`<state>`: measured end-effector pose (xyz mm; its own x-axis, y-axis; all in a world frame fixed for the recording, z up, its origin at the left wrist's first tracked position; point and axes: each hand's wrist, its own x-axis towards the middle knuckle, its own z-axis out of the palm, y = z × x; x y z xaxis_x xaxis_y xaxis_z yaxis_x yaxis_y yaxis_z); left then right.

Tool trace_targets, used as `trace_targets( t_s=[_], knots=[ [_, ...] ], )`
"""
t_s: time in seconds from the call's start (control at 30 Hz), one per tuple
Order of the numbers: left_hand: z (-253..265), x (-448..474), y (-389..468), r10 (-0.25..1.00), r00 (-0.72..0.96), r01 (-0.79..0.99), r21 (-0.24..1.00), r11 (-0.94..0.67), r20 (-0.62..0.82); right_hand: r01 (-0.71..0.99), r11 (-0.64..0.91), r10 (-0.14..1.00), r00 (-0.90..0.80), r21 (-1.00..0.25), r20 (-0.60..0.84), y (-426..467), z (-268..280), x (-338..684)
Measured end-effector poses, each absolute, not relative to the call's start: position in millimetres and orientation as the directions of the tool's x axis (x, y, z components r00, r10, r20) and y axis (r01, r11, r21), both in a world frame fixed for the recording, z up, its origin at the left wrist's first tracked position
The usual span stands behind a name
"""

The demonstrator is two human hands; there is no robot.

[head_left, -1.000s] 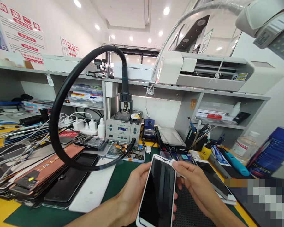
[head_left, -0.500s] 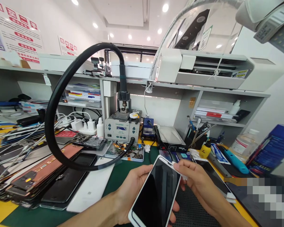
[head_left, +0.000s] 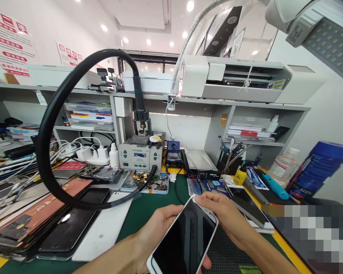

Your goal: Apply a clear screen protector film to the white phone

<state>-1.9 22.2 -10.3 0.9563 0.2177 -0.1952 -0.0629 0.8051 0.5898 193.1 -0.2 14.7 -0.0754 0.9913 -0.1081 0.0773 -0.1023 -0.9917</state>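
A white-framed smartphone (head_left: 185,238) with a dark, glossy screen is held tilted, screen toward me, low in the middle of the head view. My left hand (head_left: 157,230) grips it from the left side, thumb along the edge, with fingertips showing past its lower right side. At the top end, my right hand (head_left: 221,213) has its thumb on the upper left corner and its other fingers partly hidden behind the phone. Below lie a green mat (head_left: 143,213) and a black perforated pad (head_left: 228,251).
To the left are stacked phone parts (head_left: 42,207), a white tablet-like panel (head_left: 103,232) and a tray of small components (head_left: 128,189). Behind stands a hot-air station (head_left: 140,156) with a looping black hose (head_left: 42,152). At right are a tool holder (head_left: 230,160) and a dark-screened phone (head_left: 248,205).
My view has turned a little to the right. The thumb of my right hand has gone from the phone's upper right corner across to its upper left corner. My left hand keeps its hold.
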Motion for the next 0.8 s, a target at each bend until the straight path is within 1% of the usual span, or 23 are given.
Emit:
trace_targets(
  t_s=[0.2,0.37,0.5,0.57,0.7,0.8],
  knots=[
    [-6,-1,19,0.247,0.941,-0.048,0.635,0.771,-0.229,0.121,-0.101,0.994,-0.020,-0.988,-0.104,-1,14,187],
    [2,-3,17,0.267,0.941,-0.073,0.643,0.762,-0.208,0.190,-0.134,0.991,0.026,-0.973,-0.131,0,14,184],
    [5,-3,16,0.289,0.934,-0.098,0.629,0.772,-0.209,0.288,-0.084,0.996,0.048,-0.954,-0.073,-1,12,181],
    [6,-2,15,0.308,0.928,-0.115,0.627,0.770,-0.208,0.309,-0.073,0.996,0.067,-0.948,-0.055,-1,11,178],
    [5,-2,13,0.386,0.899,-0.187,0.614,0.767,-0.208,0.269,-0.125,0.986,0.137,-0.955,-0.090,-3,8,171],
    [5,-2,10,0.434,0.871,-0.193,0.652,0.733,-0.230,0.208,-0.137,0.983,0.150,-0.969,-0.107,-4,4,167]
  ],
)
